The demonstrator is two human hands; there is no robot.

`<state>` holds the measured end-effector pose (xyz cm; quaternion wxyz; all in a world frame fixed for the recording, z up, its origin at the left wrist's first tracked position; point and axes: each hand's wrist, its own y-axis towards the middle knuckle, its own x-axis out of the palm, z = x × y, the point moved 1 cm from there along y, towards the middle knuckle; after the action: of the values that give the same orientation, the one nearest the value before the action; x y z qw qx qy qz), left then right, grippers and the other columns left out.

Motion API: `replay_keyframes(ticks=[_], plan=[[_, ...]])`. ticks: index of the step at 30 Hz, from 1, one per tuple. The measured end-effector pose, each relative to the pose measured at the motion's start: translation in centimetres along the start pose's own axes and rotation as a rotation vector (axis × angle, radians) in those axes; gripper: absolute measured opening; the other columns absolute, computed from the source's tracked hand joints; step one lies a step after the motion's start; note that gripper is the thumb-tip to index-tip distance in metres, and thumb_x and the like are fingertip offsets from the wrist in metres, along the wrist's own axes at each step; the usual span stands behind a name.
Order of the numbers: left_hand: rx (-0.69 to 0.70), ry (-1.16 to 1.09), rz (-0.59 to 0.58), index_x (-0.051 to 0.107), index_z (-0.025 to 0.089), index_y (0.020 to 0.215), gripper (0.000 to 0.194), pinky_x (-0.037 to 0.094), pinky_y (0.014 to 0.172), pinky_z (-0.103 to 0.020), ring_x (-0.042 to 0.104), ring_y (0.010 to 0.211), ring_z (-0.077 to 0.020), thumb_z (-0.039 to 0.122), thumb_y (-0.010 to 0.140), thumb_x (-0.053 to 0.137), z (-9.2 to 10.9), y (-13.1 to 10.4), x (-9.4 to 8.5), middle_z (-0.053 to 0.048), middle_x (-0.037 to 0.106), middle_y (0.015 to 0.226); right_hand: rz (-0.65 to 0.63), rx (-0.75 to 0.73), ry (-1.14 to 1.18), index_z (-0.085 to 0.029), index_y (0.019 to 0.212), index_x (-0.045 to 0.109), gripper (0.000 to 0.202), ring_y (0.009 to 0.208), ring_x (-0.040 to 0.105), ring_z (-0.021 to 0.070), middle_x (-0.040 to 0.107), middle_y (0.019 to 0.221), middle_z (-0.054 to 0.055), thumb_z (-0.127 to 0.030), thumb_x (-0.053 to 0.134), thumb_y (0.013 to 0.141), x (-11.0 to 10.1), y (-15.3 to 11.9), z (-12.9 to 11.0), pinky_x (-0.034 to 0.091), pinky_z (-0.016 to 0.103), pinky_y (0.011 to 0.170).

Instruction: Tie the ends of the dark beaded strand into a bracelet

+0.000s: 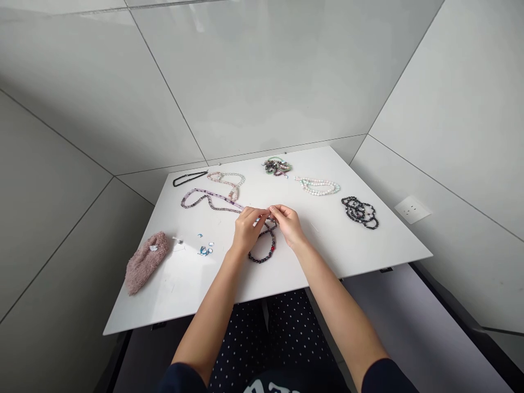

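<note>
My left hand (248, 226) and my right hand (287, 222) meet above the middle of the table, both closed in a pinch at the end of a bead strand. Below them the dark bead strand (262, 261) lies in a loop on the tabletop, with a red bead on its right side. What exactly sits between the fingertips is too small to make out. A purple and grey bead strand (209, 202) stretches leftward from beside my left hand.
On the white table (311, 256) lie a black strand (190, 178), a pink and clear strand (234, 192), a tangled bunch (277, 166), a pastel strand (323, 188) and black beads (360, 212). Small blue pieces (205, 250) and a fuzzy pink pouch (146, 263) are at left. Walls stand behind.
</note>
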<state>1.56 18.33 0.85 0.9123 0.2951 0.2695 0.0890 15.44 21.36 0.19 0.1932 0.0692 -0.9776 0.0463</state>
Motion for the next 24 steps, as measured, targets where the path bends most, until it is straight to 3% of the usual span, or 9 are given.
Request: replay_keyframes(ticks=[9, 13, 17, 20, 24], plan=[[0.109, 0.129, -0.049, 0.069, 0.025, 0.109, 0.02, 0.044, 0.083, -0.039, 0.055, 0.089, -0.0248, 0.028, 0.098, 0.052, -0.4, -0.4, 0.3, -0.009, 0.07, 0.094, -0.021, 0.036, -0.002, -0.019, 0.076, 0.07, 0.029, 0.077, 0.056, 0.0158, 0.064, 0.076, 0.001, -0.047, 0.077, 0.07, 0.1, -0.1, 0.0, 0.045, 0.032, 0.078], [0.079, 0.158, -0.03, 0.067, 0.022, 0.102, 0.019, 0.041, 0.079, -0.037, 0.051, 0.086, -0.0236, 0.026, 0.1, 0.048, -0.3, -0.3, 0.5, -0.008, 0.066, 0.09, -0.059, 0.015, 0.027, -0.021, 0.088, 0.069, 0.021, 0.08, 0.057, 0.015, 0.063, 0.08, 0.0, -0.035, 0.073, 0.072, 0.3, -0.3, -0.5, 0.044, 0.031, 0.08], [-0.068, 0.052, -0.024, 0.063, 0.022, 0.09, 0.018, 0.039, 0.08, -0.035, 0.05, 0.084, -0.0214, 0.029, 0.099, 0.05, 0.2, 0.0, 0.4, -0.006, 0.063, 0.088, -0.096, -0.013, 0.022, -0.023, 0.098, 0.064, 0.029, 0.071, 0.051, 0.0124, 0.056, 0.073, -0.005, -0.022, 0.069, 0.069, 0.3, -0.5, -1.0, 0.04, 0.029, 0.073], [-0.228, -0.118, -0.064, 0.064, 0.022, 0.088, 0.023, 0.039, 0.083, -0.034, 0.052, 0.089, -0.0212, 0.041, 0.096, 0.056, 0.4, 0.2, 0.2, -0.006, 0.063, 0.09, -0.074, -0.064, 0.026, -0.023, 0.094, 0.061, 0.026, 0.073, 0.052, 0.0128, 0.056, 0.075, -0.004, -0.023, 0.07, 0.07, 0.2, -0.4, -0.9, 0.041, 0.029, 0.074], [-0.466, -0.434, -0.162, 0.066, 0.02, 0.089, 0.034, 0.041, 0.078, -0.03, 0.052, 0.08, -0.0171, 0.054, 0.09, 0.06, 0.6, 0.4, -0.1, -0.003, 0.062, 0.086, -0.054, -0.163, -0.024, -0.023, 0.084, 0.059, 0.02, 0.077, 0.056, 0.0144, 0.059, 0.08, -0.002, -0.025, 0.074, 0.071, 0.2, -0.2, -0.6, 0.044, 0.03, 0.077]])
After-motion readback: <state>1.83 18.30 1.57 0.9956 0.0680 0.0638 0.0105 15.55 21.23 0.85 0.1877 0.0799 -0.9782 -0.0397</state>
